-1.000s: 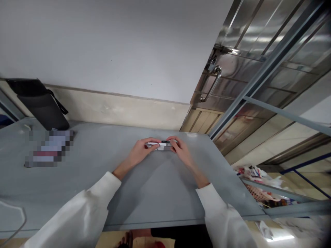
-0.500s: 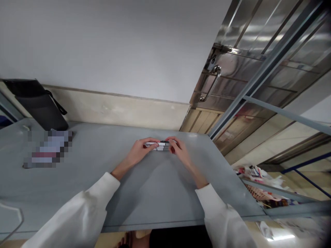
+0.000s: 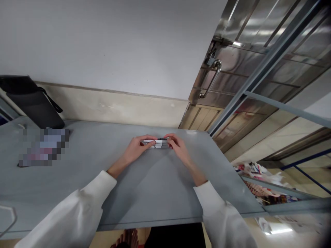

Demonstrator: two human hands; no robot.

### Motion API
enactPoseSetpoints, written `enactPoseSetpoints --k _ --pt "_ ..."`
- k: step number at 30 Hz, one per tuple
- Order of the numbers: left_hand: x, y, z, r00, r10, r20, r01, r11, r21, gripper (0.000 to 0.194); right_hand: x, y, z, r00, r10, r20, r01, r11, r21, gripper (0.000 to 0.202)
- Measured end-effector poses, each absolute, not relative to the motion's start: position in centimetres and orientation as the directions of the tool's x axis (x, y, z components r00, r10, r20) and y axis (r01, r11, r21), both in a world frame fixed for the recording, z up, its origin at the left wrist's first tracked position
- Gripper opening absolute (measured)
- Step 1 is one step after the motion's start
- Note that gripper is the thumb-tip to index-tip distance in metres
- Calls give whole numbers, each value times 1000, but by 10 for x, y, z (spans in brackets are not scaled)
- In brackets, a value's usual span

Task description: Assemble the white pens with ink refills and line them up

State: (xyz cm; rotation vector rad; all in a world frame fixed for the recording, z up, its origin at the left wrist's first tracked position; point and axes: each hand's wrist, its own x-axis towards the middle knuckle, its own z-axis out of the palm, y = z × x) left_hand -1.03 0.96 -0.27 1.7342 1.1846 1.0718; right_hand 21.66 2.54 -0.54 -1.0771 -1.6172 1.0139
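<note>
Nearest to the viewer, a bare foot [image 3: 129, 237] shows below the grey table [image 3: 152, 189], and two white sleeves [image 3: 74, 210] reach forward over its front edge. At the table's left side there is also a white cable [image 3: 12, 215].

Farther in, both hands meet at a small bundle of white pens [image 3: 159, 143]. In my judgement, the bundle could spread apart or roll, because round bodies lie against each other and only the fingertips keep them together. If the two hands press unequally, one pen could slip lengthwise out of the row; too loose a pinch could let the lower ones drop out.

The pens lie crosswise between the hands, near the table's back edge. The left hand [image 3: 136, 148] holds the left end in a narrow pinch, its thumb across the near side and its fingers behind. The right hand [image 3: 180, 148] is closed narrowly around the right end, with bent fingers. Whether the pens touch the table, I cannot tell.

To the left, well apart from the hands, a pixelated flat object [image 3: 49, 144] lies before a dark bottle [image 3: 31, 103]. Behind stand the pale wall [image 3: 116, 51] and, to the right, a metal door [image 3: 240, 62].
</note>
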Motion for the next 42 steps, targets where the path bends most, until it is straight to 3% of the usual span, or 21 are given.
enactPoseSetpoints --k 17,25,30,37,42 --pt "-13 14 -6 192 952 239 392 -298 870 36 218 20 -2 -248 948 200 107 232 -967 23" --pt "-15 18 1 68 997 32 67 -36 997 48 213 16 0 -351 911 219 -5 232 -973 18" --pt "-13 17 -3 153 986 67 -74 -57 996 43 206 10 0 -428 880 207 50 252 -967 24" --pt "3 3 8 327 937 121 141 -175 974 40 201 12 0 -271 918 290 31 309 -950 37" --pt "6 4 5 401 904 149 148 -224 963 42 204 18 -1 -184 931 314 54 328 -943 35"
